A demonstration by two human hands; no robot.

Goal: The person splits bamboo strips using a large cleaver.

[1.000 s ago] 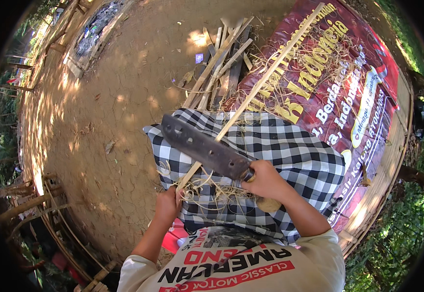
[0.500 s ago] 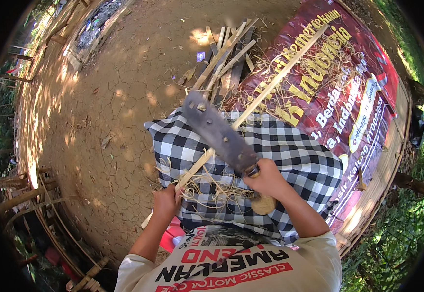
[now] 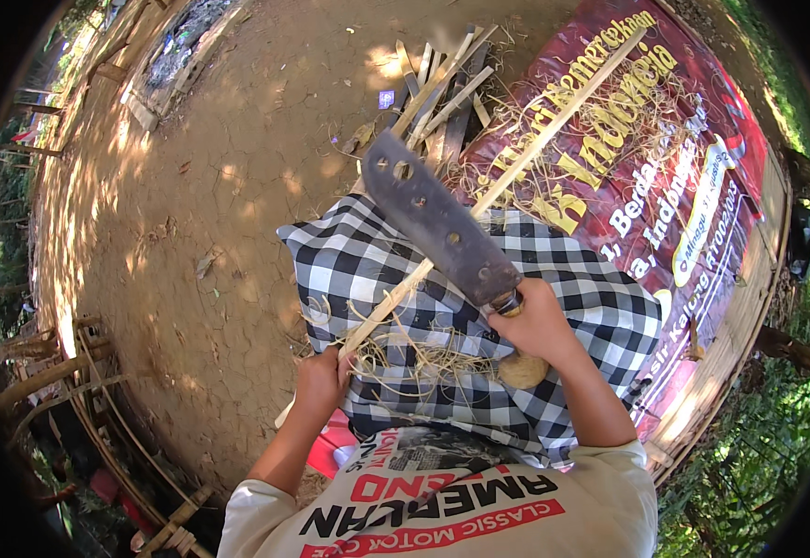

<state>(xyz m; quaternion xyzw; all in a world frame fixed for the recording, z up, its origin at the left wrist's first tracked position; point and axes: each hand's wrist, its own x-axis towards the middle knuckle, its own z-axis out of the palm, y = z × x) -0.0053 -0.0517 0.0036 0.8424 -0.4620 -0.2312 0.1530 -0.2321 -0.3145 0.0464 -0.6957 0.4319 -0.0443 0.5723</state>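
My right hand [image 3: 527, 314] grips the handle of a broad machete [image 3: 437, 223]; its dark blade has several round holes and lies across a long bamboo strip [image 3: 553, 133]. A rounded wooden handle end [image 3: 523, 369] shows below that hand. My left hand [image 3: 321, 377] is closed round the strip's near end, a short tail of which sticks out below the fist. From there the strip slants up to the far right. Under both hands a black-and-white checked cloth [image 3: 563, 316] covers my lap, strewn with thin curled shavings [image 3: 423, 361].
Several split bamboo pieces [image 3: 442, 93] lie piled on the cracked dirt ground [image 3: 191, 232]. To the right, a dark red printed banner [image 3: 609, 186] scattered with shavings covers a bamboo platform [image 3: 749, 298]. A bamboo frame [image 3: 98, 409] stands at the lower left.
The machete and my right hand have shifted up and right along the strip. The strip's far end has moved slightly right and up; my left hand has stayed nearly in place.
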